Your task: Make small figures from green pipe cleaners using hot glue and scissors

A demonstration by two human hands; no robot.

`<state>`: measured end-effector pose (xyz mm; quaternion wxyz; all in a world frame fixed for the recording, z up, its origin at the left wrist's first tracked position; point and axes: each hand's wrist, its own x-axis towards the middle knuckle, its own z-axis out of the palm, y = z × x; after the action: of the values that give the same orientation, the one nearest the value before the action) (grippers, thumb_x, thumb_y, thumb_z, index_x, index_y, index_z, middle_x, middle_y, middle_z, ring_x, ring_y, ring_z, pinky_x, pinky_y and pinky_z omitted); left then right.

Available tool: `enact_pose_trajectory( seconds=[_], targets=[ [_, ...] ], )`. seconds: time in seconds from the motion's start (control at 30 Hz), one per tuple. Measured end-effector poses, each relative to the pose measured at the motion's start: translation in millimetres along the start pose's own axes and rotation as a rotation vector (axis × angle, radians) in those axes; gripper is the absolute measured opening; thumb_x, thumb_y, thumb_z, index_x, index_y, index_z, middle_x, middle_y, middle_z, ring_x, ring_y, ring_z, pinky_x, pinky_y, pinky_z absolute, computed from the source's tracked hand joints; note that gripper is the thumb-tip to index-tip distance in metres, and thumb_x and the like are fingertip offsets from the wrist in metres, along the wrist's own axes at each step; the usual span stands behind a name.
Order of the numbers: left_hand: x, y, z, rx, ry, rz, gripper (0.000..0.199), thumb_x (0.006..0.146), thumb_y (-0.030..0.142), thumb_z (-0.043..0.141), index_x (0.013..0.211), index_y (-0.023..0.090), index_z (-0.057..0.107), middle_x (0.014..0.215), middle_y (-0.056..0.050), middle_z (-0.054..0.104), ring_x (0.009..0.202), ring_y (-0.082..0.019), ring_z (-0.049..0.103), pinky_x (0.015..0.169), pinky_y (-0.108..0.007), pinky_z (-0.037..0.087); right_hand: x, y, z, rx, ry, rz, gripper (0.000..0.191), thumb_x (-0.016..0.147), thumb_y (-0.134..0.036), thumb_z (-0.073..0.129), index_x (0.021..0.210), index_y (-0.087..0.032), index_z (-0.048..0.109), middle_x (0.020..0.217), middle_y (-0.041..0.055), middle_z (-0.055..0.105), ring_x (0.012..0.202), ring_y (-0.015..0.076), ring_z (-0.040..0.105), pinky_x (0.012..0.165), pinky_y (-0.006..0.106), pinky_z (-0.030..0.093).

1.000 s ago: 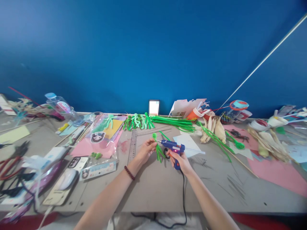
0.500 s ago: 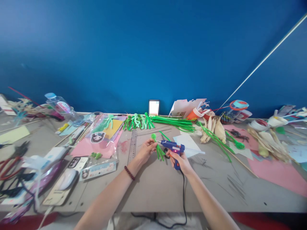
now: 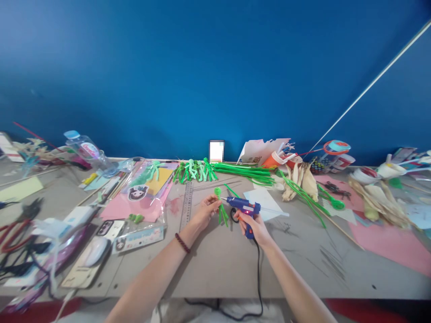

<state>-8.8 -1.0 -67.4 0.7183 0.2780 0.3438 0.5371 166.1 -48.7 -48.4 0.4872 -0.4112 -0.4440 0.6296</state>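
My left hand (image 3: 206, 212) pinches a small green pipe-cleaner figure (image 3: 217, 192); its round coiled head sticks up above the fingers and several stems hang below them. A blue hot glue gun (image 3: 243, 205) is gripped in my right hand (image 3: 252, 224), fingers wrapped round its handle. Its metal nozzle points left and meets the figure just under the head; whether glue is coming out is too small to tell. A red light glows on the gun's side, and a clear glue stick (image 3: 275, 212) pokes out of its back. Its black cord (image 3: 258, 273) runs down over the table edge.
Finished-looking green figures (image 3: 195, 171) and a bundle of green pipe cleaners (image 3: 244, 172) lie along the wall. A metal ruler (image 3: 187, 204) is left of my hands. Corn husks (image 3: 305, 183), pink paper (image 3: 392, 244), a phone (image 3: 86, 262) and red-handled pliers (image 3: 16, 231) lie around.
The pipe-cleaner figure has turned slightly in my left hand, its head shifting a little right and its stems drawing closer together. The glue gun stays at it, nearly still.
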Motion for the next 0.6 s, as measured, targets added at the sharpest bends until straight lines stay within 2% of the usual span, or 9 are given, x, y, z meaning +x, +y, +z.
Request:
enact_pose_trajectory(
  seconds=[0.6],
  targets=[
    [2.6, -3.4, -2.9, -0.049, 0.013, -0.025, 0.031, 0.050, 0.021, 0.084, 0.074, 0.012, 0.067, 0.058, 0.003, 0.060, 0.046, -0.005, 0.050, 0.047, -0.018, 0.038, 1.1, 0.6, -1.5, -0.016, 0.015, -0.005, 0.033, 0.072, -0.046, 0.065, 0.074, -0.013, 0.062, 0.041, -0.0076, 0.042, 0.031, 0.0075, 0.044, 0.031, 0.019, 0.036]
  ],
)
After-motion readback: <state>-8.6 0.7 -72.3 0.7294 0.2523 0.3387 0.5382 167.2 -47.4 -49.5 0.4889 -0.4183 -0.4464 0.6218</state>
